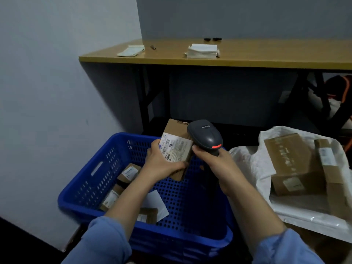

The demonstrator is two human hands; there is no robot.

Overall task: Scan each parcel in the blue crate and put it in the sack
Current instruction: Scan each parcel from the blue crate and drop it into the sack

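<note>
Head view: left hand [162, 164] grips a parcel [177, 147] above the crate's [82, 189] far edge, label up, while right hand [211, 159] is wrapped round the scanner [206, 135] aimed at it. Two boxes [293, 162] already lie in the sack [247, 162] beside the crate's right edge. At least three small parcels [129, 173], perhaps others hidden under the arms, wait along the crate's left side, so the job looks roughly half done.

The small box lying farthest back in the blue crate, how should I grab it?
Reach from above: the blue crate walls block its sides. Pinch the small box across its narrow width, on the brown side faces; its label faces up.
</note>
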